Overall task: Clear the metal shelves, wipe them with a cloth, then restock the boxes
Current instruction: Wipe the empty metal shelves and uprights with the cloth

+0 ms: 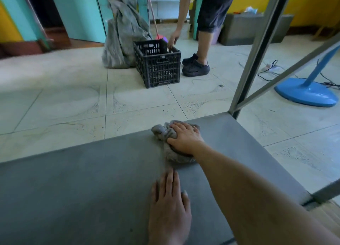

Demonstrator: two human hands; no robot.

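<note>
View down onto a grey metal shelf [73, 189], its flat top filling the lower half of the scene. The right hand [184, 139] reaches to the far edge of the shelf and lies palm down on a bunched grey cloth [161, 131] — fingers curved over it, thumb tucked into its folds, gripping it against the metal. The left hand [170, 208] rests flat on the bare shelf nearer the camera, fingers straight and close together, holding nothing. A shelf upright [257, 51] rises at the far right corner. Beyond the shelf is a pale tiled floor [55, 101], where a black plastic crate [160, 66] stands. A second person [211, 15] stands just beside the crate, bending — an arm lowered toward its rim. A grey sack [121, 33] leans behind the crate, and a blue fan base [305, 92] sits on the floor to the right.
</note>
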